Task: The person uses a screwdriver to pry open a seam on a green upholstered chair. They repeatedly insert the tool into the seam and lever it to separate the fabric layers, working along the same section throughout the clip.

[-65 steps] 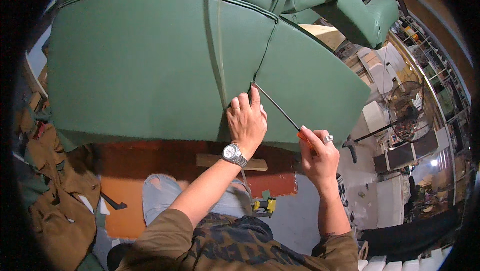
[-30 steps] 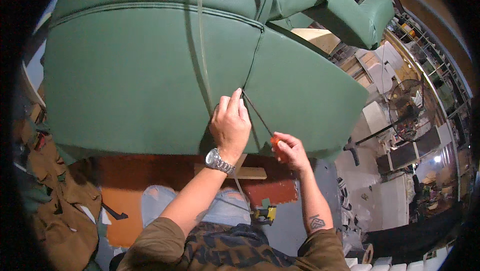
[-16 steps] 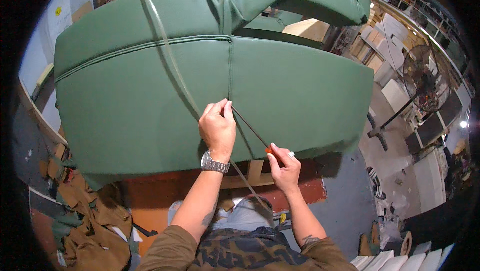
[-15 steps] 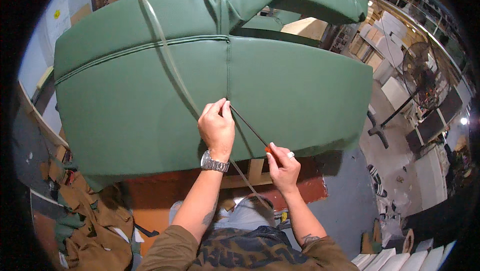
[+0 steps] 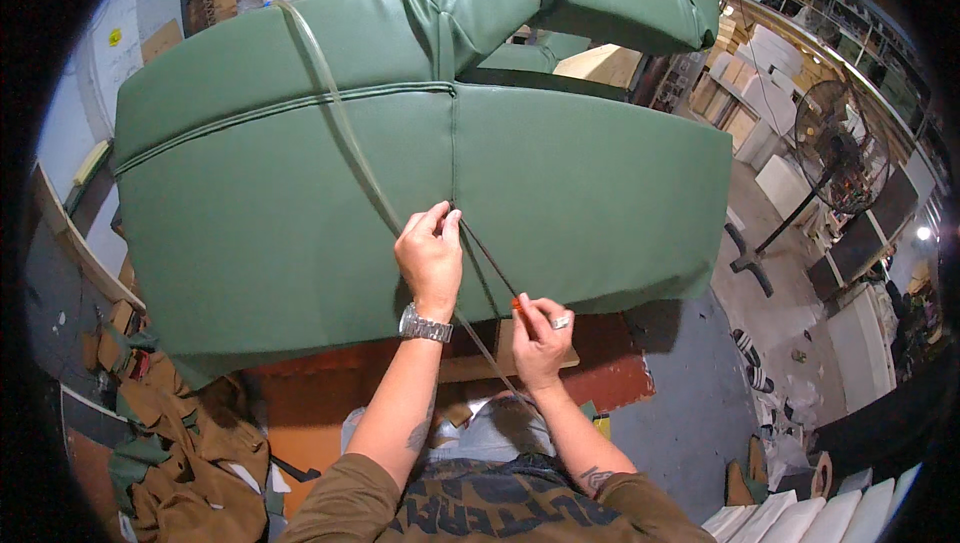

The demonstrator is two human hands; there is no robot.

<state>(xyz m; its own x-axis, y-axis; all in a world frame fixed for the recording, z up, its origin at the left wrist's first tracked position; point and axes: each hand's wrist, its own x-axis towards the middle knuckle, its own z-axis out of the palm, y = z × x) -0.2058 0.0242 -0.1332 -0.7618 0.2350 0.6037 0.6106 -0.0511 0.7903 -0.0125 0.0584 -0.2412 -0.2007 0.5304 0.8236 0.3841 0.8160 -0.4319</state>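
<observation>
A large green upholstered sofa piece lies in front of me, its covering stretched over the frame with a vertical seam down the middle. My left hand, with a metal wristwatch, presses its fingertips on the seam. My right hand grips a thin metal rod tool with a red handle; the rod's tip reaches the seam right at my left fingers. A translucent hose or strap runs diagonally across the green cover down under my left hand.
Brown and green fabric scraps are piled at the lower left. A reddish wooden base sits under the sofa. A standing fan and shelves are at the right, with concrete floor and shoes there.
My view has shifted so the sofa sits more centred. My left hand stays on the seam. My right hand has drawn in closer to the left, still holding the rod.
</observation>
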